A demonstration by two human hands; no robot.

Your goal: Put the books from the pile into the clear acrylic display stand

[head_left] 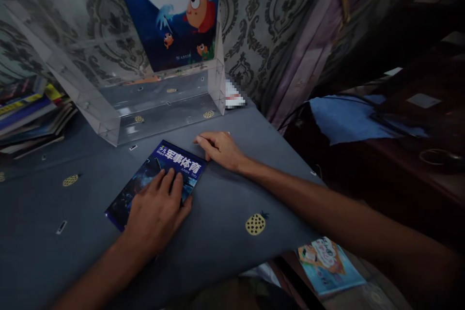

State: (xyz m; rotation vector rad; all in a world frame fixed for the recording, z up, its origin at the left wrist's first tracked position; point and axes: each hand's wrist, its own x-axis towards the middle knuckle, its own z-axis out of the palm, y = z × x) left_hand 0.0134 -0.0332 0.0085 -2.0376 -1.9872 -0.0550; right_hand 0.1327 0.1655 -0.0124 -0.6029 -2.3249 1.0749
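Observation:
A dark blue magazine (143, 179) with white Chinese characters on its cover lies at an angle on the grey tabletop cloth. Across its cover rests my left hand (156, 203), palm down with the fingers stretched out flat. My right hand (220, 147) rests on the cloth beside the magazine's upper right corner. Its fingers are curled, with thumb and forefinger close together, and nothing shows between them. Behind the magazine stands a clear acrylic display rack (163, 121). A blue picture book (178, 24) with orange fish leans upright in it.
Several stacked books (29, 111) lie at the table's left edge. Beyond the table's right edge are a blue cloth (341, 118) and dark cables. Below the front right edge lies a light blue book (330, 266). A patterned curtain (254, 14) hangs behind.

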